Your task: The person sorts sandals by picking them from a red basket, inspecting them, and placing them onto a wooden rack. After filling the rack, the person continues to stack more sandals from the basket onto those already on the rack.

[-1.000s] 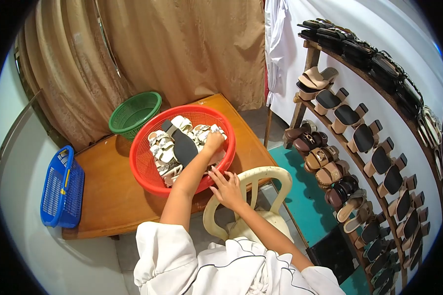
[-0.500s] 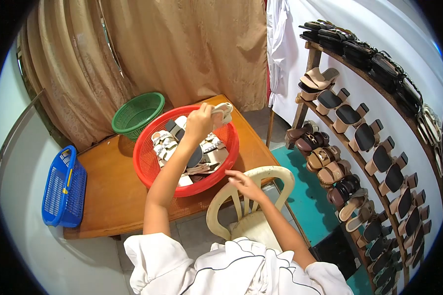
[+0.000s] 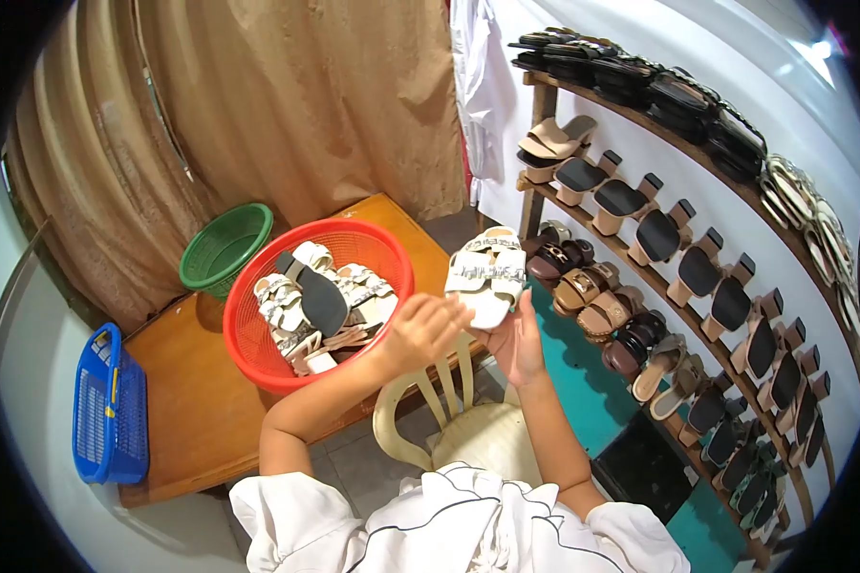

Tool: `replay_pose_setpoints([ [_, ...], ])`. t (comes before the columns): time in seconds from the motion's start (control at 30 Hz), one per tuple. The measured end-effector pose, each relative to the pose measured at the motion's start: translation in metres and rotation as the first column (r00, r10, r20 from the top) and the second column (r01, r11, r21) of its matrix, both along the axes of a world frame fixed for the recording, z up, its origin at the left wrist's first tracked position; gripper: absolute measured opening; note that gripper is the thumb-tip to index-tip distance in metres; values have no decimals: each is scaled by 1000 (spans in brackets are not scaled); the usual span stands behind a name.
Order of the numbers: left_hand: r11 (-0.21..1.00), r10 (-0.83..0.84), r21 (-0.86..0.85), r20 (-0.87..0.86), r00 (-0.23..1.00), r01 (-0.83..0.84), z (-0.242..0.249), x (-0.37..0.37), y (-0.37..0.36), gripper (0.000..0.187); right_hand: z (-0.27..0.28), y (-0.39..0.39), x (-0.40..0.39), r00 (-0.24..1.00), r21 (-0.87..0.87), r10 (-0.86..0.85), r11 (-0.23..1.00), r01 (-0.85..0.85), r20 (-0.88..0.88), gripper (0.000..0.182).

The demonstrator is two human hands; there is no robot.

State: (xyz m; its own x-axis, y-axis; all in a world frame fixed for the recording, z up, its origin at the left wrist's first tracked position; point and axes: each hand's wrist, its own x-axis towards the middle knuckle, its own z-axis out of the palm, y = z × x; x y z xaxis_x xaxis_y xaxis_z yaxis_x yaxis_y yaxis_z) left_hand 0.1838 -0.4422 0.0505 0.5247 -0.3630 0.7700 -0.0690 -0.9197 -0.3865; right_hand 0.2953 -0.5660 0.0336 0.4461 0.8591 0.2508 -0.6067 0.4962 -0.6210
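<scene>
A pair of white slide sandals (image 3: 488, 274) with silvery chain trim on the straps is held up to the right of the red basket. My right hand (image 3: 518, 346) grips them from below, thumb along one side. Curled fingers of my left hand (image 3: 428, 330) meet their lower left edge; the exact hold is partly hidden. Close beside my left hand, the red plastic basket (image 3: 244, 355) on the table holds several more white sandals (image 3: 279, 304). One sandal in it lies with its black sole (image 3: 323, 304) upward.
The wooden table (image 3: 186, 420) also bears a green basket (image 3: 196, 278) and a blue basket (image 3: 113, 420). A cream plastic chair (image 3: 492, 435) stands before me. On the right, a wooden rack (image 3: 541, 103) carries rows of shoes. Brown curtains (image 3: 315, 105) hang behind the table.
The white sandals have moved from above the red basket to the right, nearer me. My right hand has risen from the chair back and taken hold of them. The view has turned rightward.
</scene>
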Motion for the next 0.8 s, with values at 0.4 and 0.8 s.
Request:
replay_pose_setpoints([
  [0.4,881,-467,121,370,803,457,-41,48,-60,21,-57,-62,3,973,212,-79,969,126,-216,64],
  [0.8,-851,-428,-513,798,424,107,-34,107,-58,68,-79,-109,14,914,57,-126,985,160,-387,60],
])
